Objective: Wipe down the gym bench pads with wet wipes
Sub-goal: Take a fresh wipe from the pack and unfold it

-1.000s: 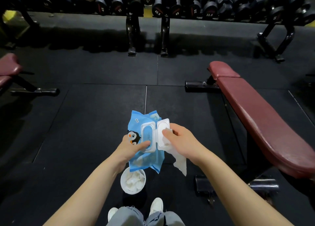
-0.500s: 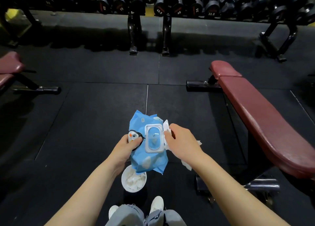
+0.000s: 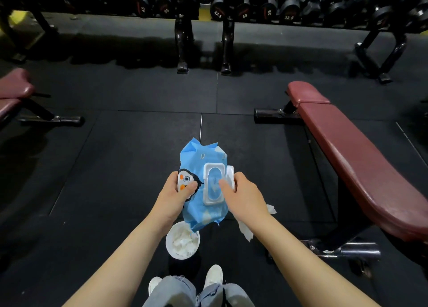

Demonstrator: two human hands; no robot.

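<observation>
blue wet-wipe pack (image 3: 201,186) w/ penguin print is held in mid-air over the black rubber floor (image 3: 115,163), in front of the person, well left of the maroon bench pad (image 3: 361,165). left hand (image 3: 177,196) grips the pack's left edge, thumb curled over the penguin. the pack's white flip lid (image 3: 230,178) stands up at the right of the white dispenser frame (image 3: 213,184). right hand (image 3: 243,196) has its thumb over the frame's right side and fingers curled behind the lid; a white wipe (image 3: 246,230) hangs below that hand from its palm, so the hand is closed round both. whether the lid is fully open can't be told, seen edge-on.

directly below the pack, a white cup (image 3: 182,241) holding crumpled white wipes sits on the floor, just ahead of the person's white shoes (image 3: 214,275) & jeans.

the bench runs along the floor's right side, short head pad (image 3: 305,93) at its far end, black frame & chrome foot underneath. a 2nd maroon bench (image 3: 14,89) shows at the left edge. dumbbell rack (image 3: 231,3) lines the far edge, nos. like 45, 35, 42.5, 40 visible on the weights.
</observation>
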